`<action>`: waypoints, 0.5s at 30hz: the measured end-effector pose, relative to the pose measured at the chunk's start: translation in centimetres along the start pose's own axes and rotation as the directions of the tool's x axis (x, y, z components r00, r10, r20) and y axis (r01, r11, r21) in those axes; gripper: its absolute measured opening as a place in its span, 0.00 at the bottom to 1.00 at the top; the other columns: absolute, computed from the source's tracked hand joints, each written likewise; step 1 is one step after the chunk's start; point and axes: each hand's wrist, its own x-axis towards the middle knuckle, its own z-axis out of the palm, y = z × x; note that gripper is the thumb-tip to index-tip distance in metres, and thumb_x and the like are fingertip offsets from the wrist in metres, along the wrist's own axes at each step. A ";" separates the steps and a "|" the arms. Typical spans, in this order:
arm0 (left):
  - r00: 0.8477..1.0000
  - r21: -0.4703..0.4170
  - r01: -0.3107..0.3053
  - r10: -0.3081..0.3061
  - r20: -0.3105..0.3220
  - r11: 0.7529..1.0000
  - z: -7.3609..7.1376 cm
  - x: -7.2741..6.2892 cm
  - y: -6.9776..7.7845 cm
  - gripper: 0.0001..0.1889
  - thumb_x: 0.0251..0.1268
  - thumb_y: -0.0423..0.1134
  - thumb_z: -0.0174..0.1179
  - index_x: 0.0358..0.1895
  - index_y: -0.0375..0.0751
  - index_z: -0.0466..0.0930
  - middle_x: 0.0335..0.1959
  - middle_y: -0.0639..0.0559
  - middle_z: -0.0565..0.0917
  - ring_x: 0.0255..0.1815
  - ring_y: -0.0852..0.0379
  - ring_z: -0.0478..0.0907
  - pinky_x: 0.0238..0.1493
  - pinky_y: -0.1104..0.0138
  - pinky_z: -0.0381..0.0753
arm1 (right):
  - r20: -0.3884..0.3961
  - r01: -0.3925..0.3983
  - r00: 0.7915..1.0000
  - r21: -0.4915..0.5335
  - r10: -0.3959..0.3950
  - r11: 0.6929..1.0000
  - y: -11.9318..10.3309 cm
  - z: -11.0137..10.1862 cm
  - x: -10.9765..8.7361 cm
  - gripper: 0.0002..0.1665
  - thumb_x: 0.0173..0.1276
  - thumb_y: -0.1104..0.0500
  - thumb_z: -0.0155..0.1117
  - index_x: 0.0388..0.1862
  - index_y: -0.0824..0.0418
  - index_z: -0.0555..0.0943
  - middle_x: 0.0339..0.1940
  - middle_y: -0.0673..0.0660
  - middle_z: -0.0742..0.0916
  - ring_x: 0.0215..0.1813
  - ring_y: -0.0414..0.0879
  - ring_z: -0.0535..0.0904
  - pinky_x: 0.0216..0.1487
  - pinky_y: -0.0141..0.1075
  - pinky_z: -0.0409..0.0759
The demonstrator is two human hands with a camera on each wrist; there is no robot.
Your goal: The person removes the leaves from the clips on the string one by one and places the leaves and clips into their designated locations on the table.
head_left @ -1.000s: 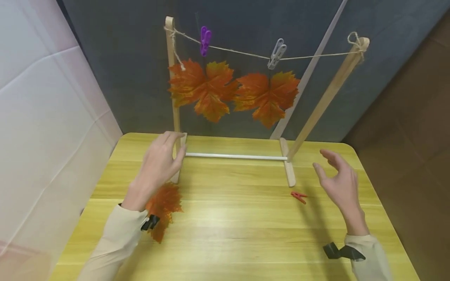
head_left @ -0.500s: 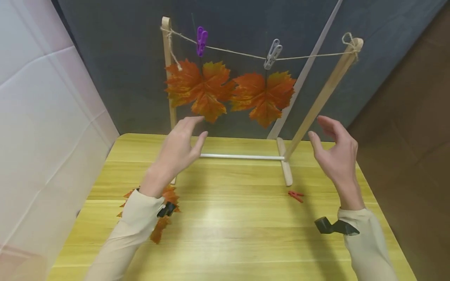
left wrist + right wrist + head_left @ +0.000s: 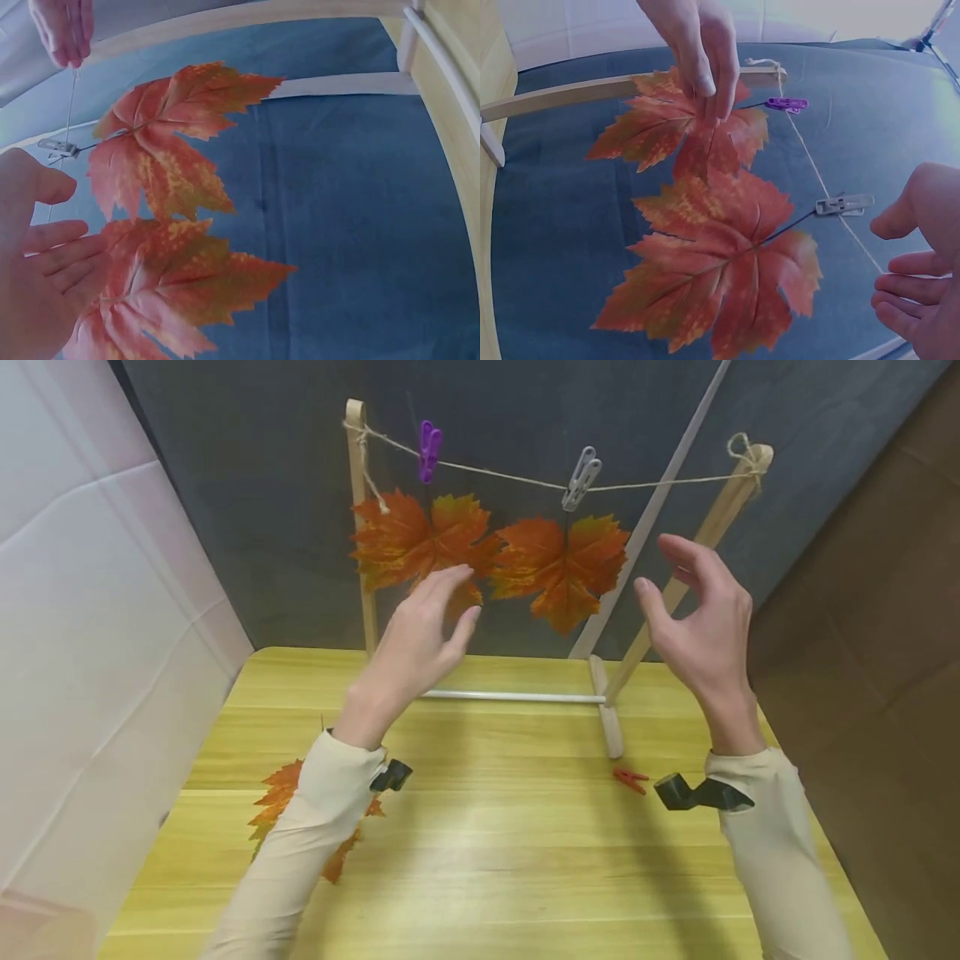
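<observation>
My left hand (image 3: 420,647) is raised in front of the lower part of the left maple leaf (image 3: 420,539), fingers relaxed and holding nothing. That leaf hangs from a purple clothespin (image 3: 430,452) on the string (image 3: 502,474). Beside it, a grey clothespin (image 3: 582,478) holds the right maple leaf (image 3: 562,568) by its stem. To the right of that leaf, my right hand (image 3: 701,618) is up in front of the wooden post, thumb and fingers apart with nothing between them. In the right wrist view the grey clothespin (image 3: 844,205) lies just left of my right thumb.
Another maple leaf (image 3: 281,797) lies on the table, partly hidden under my left sleeve. A red clothespin (image 3: 630,780) lies near the right foot of the rack (image 3: 611,727). A white rod (image 3: 517,697) joins the rack's feet low down.
Both hands have risen from lower down. The left hand has moved right and up from the left post's foot towards the leaves; the right hand has moved up beside the right post.
</observation>
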 end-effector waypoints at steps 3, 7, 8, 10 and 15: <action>1.000 -0.030 -0.021 0.021 -0.010 0.999 0.5 0.8 0.3 0.25 0.75 0.38 0.57 0.70 0.30 0.69 0.70 0.39 0.74 0.72 0.44 0.71 0.73 0.55 0.69 | 0.001 0.025 1.000 -0.004 -0.025 1.000 -0.5 0.1 0.8 0.25 0.67 0.61 0.69 0.63 0.63 0.81 0.61 0.56 0.86 0.64 0.48 0.80 0.65 0.26 0.74; 0.999 -0.040 -0.037 0.036 -0.035 0.998 0.8 1.8 0.6 0.26 0.75 0.38 0.57 0.71 0.30 0.69 0.70 0.38 0.74 0.72 0.44 0.71 0.74 0.56 0.69 | 0.016 0.023 1.000 0.000 -0.023 1.000 -1.2 0.3 2.0 0.26 0.67 0.60 0.69 0.64 0.62 0.80 0.61 0.55 0.85 0.65 0.46 0.80 0.65 0.27 0.74; 0.998 -0.039 -0.039 0.038 -0.041 0.998 0.9 2.1 0.6 0.26 0.75 0.38 0.57 0.71 0.30 0.69 0.70 0.38 0.74 0.73 0.44 0.70 0.74 0.56 0.69 | 0.022 0.020 1.000 -0.001 -0.020 1.000 -1.4 0.4 2.3 0.26 0.67 0.60 0.68 0.64 0.61 0.80 0.62 0.55 0.85 0.65 0.46 0.80 0.65 0.27 0.74; 0.999 -0.045 -0.035 0.033 -0.037 0.998 1.0 2.5 0.7 0.26 0.75 0.38 0.57 0.71 0.30 0.68 0.70 0.38 0.74 0.73 0.45 0.70 0.74 0.57 0.68 | 0.036 0.014 0.999 0.003 -0.014 1.000 -1.8 0.6 2.9 0.27 0.67 0.59 0.68 0.65 0.61 0.79 0.63 0.55 0.85 0.66 0.45 0.79 0.66 0.28 0.74; 1.000 -0.060 -0.015 0.014 -0.011 0.998 1.3 3.5 1.1 0.27 0.76 0.39 0.56 0.72 0.32 0.67 0.72 0.39 0.73 0.73 0.46 0.71 0.71 0.59 0.71 | 0.073 0.010 0.997 0.008 -0.011 1.000 -2.4 1.1 4.1 0.27 0.68 0.58 0.67 0.66 0.60 0.79 0.64 0.55 0.84 0.67 0.43 0.79 0.68 0.29 0.73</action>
